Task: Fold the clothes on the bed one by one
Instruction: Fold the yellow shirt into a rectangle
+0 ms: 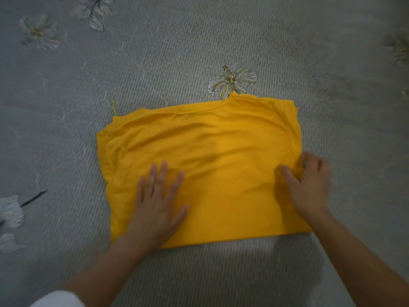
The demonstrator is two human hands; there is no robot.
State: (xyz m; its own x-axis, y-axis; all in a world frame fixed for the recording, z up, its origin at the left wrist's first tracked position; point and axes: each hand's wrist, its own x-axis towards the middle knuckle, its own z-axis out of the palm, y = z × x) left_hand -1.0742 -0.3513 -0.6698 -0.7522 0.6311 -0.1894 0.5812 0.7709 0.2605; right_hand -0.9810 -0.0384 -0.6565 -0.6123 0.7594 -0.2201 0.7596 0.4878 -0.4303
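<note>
- Grey bedsheet [199, 41] with pale printed flowers is covering the bed.
- Yellow shirt [210, 151], folded to a rough rectangle, is lying in the middle of it.
- Left hand [157, 202] is pressing flat on the shirt's near left part, fingers straight.
- Right hand [309, 187] is sitting at the shirt's right edge, fingers bent and blurred; I cannot tell whether it is gripping cloth.
</note>
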